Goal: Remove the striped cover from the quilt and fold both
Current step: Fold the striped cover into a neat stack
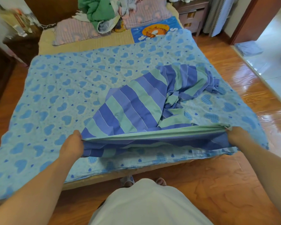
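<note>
Striped cotton in blue and pale green is pinched at both ends of one taut edge: the left hand grips the near left corner of the striped cover, and the right hand clamps the opposite corner, the two hands held well apart. Beyond the hands the cover lies bunched and twisted on the quilt, light blue with darker hearts, which spreads flat across the bed beneath and past both hands. Far beyond the right hand lies a blue cartoon-cat pillow; its letters are partly hidden and not readable. Far beyond the left hand sits a green clothes heap.
</note>
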